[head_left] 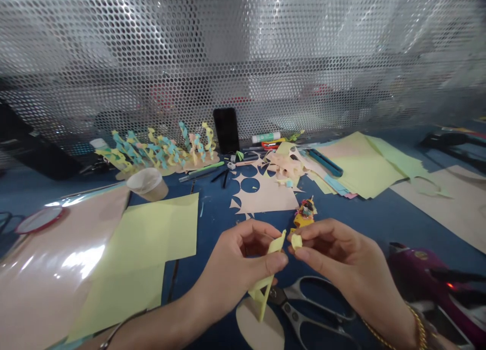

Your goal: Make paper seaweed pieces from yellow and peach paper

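Thumb and fingers of my left hand are closed on a yellow paper strip, which is folded and runs down to a pale paper disc. Just to its right, my right hand pinches a small yellow paper piece between thumb and fingertips. The two papers are close but apart. Below the hands lie large scissors with dark handles, their blades partly hidden behind the strip and disc. A small yellow figure is just beyond my right fingertips.
Paper twists stand at the back left, near a cup. A phone leans on the mesh. Cut paper lies mid-table, yellow sheets beyond it. A purple tool is at right, yellow sheets at left.
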Available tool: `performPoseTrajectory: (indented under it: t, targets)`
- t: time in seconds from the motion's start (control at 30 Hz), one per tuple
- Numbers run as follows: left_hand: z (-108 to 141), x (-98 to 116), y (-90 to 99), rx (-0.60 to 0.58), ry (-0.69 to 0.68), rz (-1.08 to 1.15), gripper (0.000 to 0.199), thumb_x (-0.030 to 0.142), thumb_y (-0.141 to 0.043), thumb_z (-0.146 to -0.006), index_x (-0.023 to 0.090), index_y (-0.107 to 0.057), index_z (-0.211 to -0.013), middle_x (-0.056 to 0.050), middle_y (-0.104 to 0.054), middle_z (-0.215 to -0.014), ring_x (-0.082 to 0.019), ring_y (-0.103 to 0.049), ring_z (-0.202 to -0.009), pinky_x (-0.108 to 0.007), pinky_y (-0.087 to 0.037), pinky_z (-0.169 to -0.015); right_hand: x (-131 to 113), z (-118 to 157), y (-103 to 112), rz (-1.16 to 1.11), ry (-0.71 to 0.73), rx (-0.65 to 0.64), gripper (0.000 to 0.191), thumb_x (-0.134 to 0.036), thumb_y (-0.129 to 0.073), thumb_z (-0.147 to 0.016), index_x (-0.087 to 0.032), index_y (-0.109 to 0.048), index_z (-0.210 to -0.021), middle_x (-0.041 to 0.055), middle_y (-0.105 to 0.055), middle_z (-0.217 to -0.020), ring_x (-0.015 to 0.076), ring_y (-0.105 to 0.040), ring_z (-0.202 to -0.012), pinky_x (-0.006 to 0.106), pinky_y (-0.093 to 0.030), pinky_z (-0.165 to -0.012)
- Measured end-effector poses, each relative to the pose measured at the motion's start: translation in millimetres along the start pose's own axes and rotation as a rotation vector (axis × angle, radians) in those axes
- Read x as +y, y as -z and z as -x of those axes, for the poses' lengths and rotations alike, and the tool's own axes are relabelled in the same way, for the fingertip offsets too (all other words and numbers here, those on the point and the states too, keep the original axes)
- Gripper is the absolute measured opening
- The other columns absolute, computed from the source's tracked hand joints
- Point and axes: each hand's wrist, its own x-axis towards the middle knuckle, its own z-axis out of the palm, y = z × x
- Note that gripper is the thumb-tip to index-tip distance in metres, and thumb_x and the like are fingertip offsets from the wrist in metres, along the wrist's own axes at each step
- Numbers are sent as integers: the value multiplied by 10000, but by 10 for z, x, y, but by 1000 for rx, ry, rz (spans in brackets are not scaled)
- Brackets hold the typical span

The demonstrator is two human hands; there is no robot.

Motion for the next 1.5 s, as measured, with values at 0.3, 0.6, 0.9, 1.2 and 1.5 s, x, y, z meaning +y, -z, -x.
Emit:
performPoseTrajectory:
  t: [0.3, 0.6, 0.9, 1.2, 1.5]
  targets:
    - [34, -16, -13, 3, -58, -81, 215, 168, -770, -664, 188, -625, -821, 35, -617, -702, -100, -553, -631, -200, -517, -553, -21, 45, 14, 161, 37, 54, 132, -205, -754, -704, -250, -680, -804, -29, -744, -736, 106, -703, -619, 120, -568, -576]
    - [22, -35, -7, 3, -62, -100, 227, 121, -761, -655, 195, -632, -827, 41, -617, -716, -93, -547, -632, -188, -494, -567, 1, 46, 16, 239, 78, 59, 139, -220, -755, -706, -261, -675, -812, -46, -733, -721, 94, -692, -609, 106, -557, -567]
    - [40, -42, -24, 13, -66, -146, 204, 224, -764, -685, 200, -624, -832, 31, -608, -736, -99, -549, -648, -192, -484, -569, -5, 49, 15, 256, 80, 56, 123, -227, -748, -712, -259, -674, -804, -41, -732, -719, 101, -694, -606, 122, -563, -565]
    - [53, -55, -20, 48, -98, -226, 208, 253, -766, -690, 209, -637, -847, 21, -615, -747, -107, -556, -671, -173, -447, -545, -2, 50, 13, 277, 93, 48, 120, -231, -748, -714, -257, -675, -806, -34, -726, -723, 111, -688, -606, 143, -570, -565]
    - [86, -24, -54, 78, -129, -308, 150, 237, -743, -706, 224, -660, -831, 30, -643, -748, -102, -568, -636, -176, -465, -545, -4, 68, 9, 272, 95, 42, 108, -232, -744, -722, -253, -666, -794, -32, -720, -725, 109, -682, -602, 139, -564, -565]
